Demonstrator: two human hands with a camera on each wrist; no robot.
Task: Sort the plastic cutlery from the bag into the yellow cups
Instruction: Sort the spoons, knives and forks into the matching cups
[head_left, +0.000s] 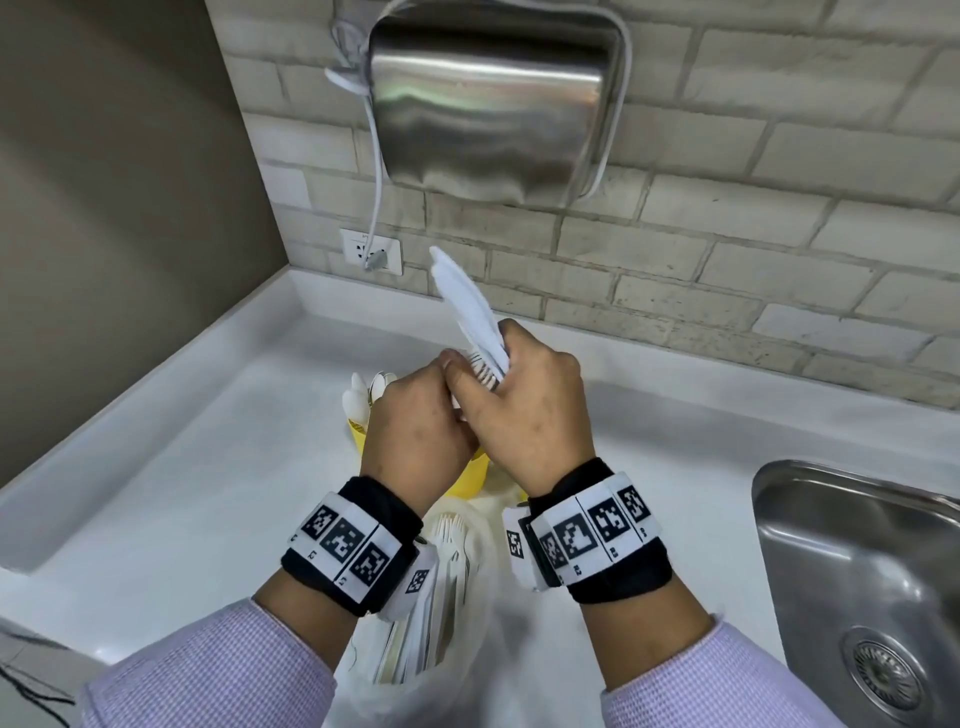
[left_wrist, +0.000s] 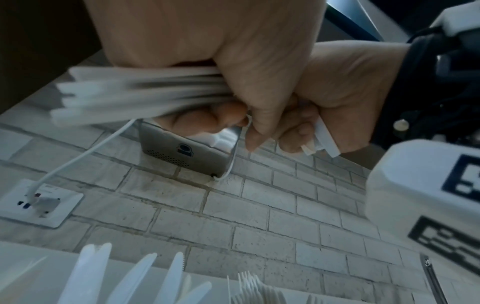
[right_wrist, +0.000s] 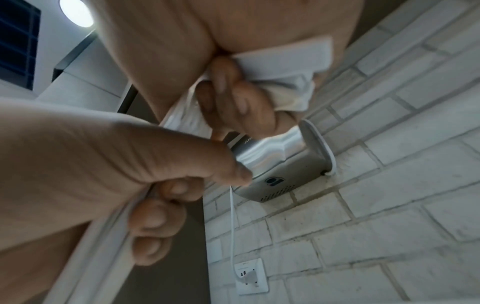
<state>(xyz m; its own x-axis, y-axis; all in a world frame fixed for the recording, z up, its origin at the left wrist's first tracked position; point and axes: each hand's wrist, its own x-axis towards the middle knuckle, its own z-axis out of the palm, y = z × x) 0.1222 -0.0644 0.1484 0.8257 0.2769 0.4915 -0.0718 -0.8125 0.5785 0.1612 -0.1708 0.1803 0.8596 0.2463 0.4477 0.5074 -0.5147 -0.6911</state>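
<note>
Right hand (head_left: 524, 410) was fisted round a bunch of white plastic cutlery (head_left: 465, 306), blades fanning up and away toward the wall; knives by the look, though motion blur hid detail. Left hand (head_left: 415, 421) pressed against the right, fingers curled on a few white handles (right_wrist: 103, 236) too. The wrist views confirmed it: both fists were closed on plastic, handle ends (left_wrist: 322, 137) sticking out past the right-hand fingers.

Directly below the hands stood a yellow cup (head_left: 470, 475), mostly hidden; a second cup (head_left: 357, 427) just left of it held white spoons. The left wrist view showed knives (left_wrist: 135, 277) and forks (left_wrist: 249, 283) standing beneath. The open plastic bag (head_left: 415, 649) lay nearer the body on the white counter (head_left: 182, 493), more cutlery inside.

A steel sink (head_left: 857, 571) sat right; a steel hand dryer (head_left: 493, 98) on the brick wall, corded to a socket (head_left: 371, 252).
</note>
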